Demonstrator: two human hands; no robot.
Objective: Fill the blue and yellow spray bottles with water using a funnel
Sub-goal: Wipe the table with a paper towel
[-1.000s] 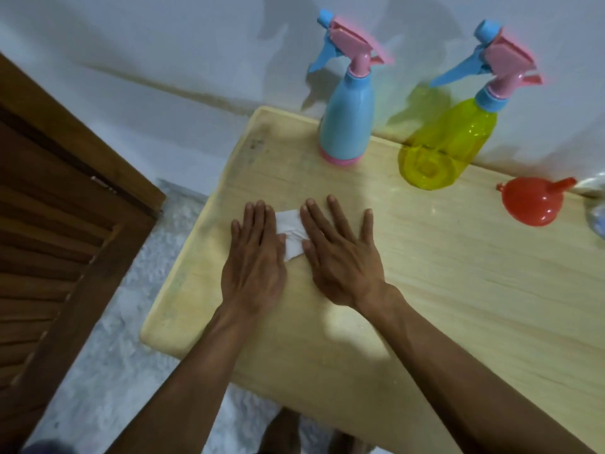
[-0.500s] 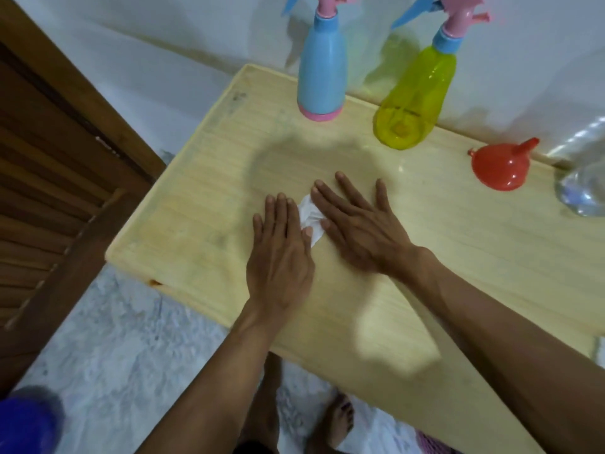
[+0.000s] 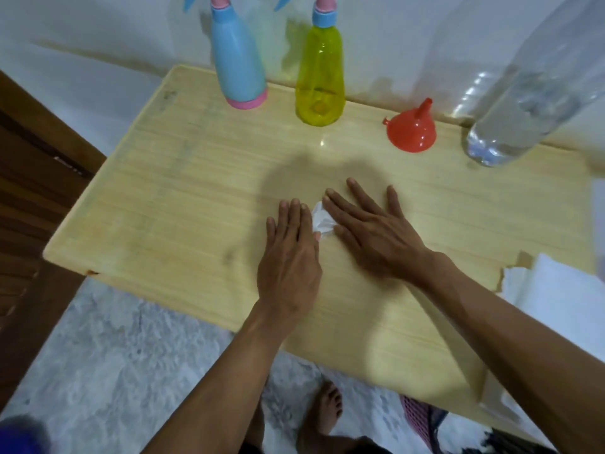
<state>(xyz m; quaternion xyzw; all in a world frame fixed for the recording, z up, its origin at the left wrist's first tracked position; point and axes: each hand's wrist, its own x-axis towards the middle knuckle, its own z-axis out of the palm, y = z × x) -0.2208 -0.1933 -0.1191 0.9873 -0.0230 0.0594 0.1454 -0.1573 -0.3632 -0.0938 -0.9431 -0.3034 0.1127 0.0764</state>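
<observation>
Both our hands lie flat on the pale wooden table (image 3: 170, 204), the left hand (image 3: 289, 257) and right hand (image 3: 373, 234) with fingers spread and gripping nothing, a crumpled white tissue (image 3: 320, 221) between them. At the far edge stand the opaque blue plastic spray bottle (image 3: 239, 63) and the translucent yellow plastic spray bottle (image 3: 320, 80), seemingly empty. We judge them light and tippy; we would steady each by the body while unscrewing the collar. The small red plastic funnel (image 3: 412, 130) lies mouth-down nearby, rigid and easily pinched by its spout.

left hand (image 3: 288, 260) flat, palm down | right hand (image 3: 376, 234) flat, fingers spread
</observation>
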